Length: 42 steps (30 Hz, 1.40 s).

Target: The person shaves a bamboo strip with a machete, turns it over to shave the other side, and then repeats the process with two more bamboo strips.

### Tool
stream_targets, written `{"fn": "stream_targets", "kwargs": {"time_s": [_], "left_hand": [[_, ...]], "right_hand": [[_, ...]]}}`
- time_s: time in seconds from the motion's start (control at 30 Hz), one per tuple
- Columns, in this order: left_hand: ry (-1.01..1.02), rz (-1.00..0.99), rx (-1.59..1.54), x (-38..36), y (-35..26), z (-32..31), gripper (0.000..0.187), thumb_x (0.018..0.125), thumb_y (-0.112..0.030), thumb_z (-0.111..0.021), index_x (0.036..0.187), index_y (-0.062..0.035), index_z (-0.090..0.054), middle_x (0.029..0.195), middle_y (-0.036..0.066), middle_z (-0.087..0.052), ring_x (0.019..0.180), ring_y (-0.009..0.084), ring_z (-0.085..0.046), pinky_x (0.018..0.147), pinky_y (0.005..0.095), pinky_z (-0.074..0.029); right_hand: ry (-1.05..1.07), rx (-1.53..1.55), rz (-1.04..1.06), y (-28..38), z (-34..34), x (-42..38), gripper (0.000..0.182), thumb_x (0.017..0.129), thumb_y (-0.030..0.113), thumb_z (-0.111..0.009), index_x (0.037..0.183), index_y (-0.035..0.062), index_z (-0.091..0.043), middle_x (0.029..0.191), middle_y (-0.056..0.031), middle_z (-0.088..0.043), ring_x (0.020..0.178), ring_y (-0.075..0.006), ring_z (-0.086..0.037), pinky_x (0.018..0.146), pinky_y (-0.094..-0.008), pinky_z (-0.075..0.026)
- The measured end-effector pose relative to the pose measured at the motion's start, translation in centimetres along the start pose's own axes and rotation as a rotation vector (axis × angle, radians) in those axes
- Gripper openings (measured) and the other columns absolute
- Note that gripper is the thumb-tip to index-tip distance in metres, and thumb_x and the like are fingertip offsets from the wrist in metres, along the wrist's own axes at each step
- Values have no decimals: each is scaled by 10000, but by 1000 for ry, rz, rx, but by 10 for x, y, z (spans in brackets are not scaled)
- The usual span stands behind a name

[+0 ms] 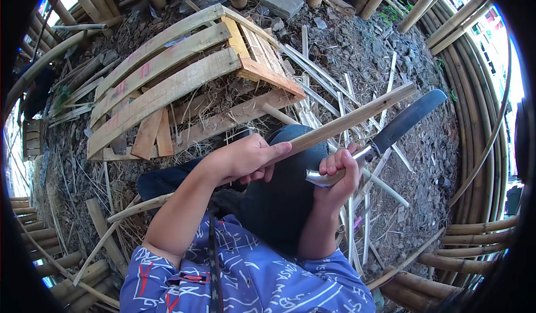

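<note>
My left hand (258, 155) is closed around a split bamboo strip (352, 117), thumb lying along its top. The strip slants up to the right across my dark-clad knee (282, 201), and its lower stretch passes behind my left forearm. In my right hand (341, 170) is a machete (410, 120) with a shiny metal handle, fingers wrapped around the grip. Its dark broad blade points up and right, beside the strip's far end and roughly parallel to it.
A wooden slatted crate (167, 73) lies tipped on the littered dirt ahead to the left. Thin bamboo slivers (324, 75) are scattered on the ground to the right. A grey concrete block (282, 3) sits at the back. Stacked bamboo poles (472, 101) border the right side.
</note>
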<state>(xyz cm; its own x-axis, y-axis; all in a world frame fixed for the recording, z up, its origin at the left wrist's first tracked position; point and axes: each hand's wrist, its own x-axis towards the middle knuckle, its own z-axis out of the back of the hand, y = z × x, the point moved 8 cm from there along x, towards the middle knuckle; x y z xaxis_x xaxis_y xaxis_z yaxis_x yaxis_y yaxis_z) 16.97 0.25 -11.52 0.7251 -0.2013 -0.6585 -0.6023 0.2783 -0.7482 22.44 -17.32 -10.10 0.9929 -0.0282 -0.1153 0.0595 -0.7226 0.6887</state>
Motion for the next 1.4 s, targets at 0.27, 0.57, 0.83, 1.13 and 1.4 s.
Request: {"fn": "stream_targets", "kwargs": {"time_s": [0.27, 0.57, 0.83, 1.13, 1.4], "left_hand": [[105, 24, -33, 9, 2, -3, 745, 929, -631, -438, 591, 14, -595, 416, -15, -412, 341, 89, -416, 366, 243, -373], [120, 77, -47, 15, 5, -6, 726, 912, -642, -463, 580, -8, -590, 413, 10, -444, 334, 100, -425, 359, 240, -362], [29, 45, 39, 9, -3, -7, 714, 890, -652, -498, 576, -20, -599, 415, -2, -437, 345, 87, -411, 364, 228, -331], [-263, -317, 438, -28, -58, -22, 663, 966, -532, -436, 672, 43, -579, 506, 146, -449, 474, 259, -477, 516, 397, -405], [-230, -263, 437, -21, -59, -26, 691, 952, -549, -452, 621, 45, -572, 487, 153, -455, 463, 286, -489, 509, 399, -409]], "right_hand": [[-10, 19, 7, 3, 1, -1, 165, 850, 56, -572, 905, 51, -417, 593, -7, -416, 440, -93, -442, 426, -253, -435], [-43, 58, 10, 6, 8, -1, 175, 855, 44, -568, 956, 45, -426, 593, -6, -412, 457, -97, -443, 444, -256, -431], [-28, 56, 7, 7, 12, 1, 177, 852, 45, -568, 961, 51, -429, 609, -5, -415, 464, -99, -447, 455, -255, -434], [-39, 36, 35, 3, 15, 1, 198, 840, 47, -583, 986, 30, -450, 687, -83, -549, 450, -114, -500, 443, -260, -478], [-40, 1, -12, 3, 19, 0, 269, 806, 14, -581, 1037, 2, -444, 941, -185, -639, 473, -104, -532, 452, -247, -506]]}}
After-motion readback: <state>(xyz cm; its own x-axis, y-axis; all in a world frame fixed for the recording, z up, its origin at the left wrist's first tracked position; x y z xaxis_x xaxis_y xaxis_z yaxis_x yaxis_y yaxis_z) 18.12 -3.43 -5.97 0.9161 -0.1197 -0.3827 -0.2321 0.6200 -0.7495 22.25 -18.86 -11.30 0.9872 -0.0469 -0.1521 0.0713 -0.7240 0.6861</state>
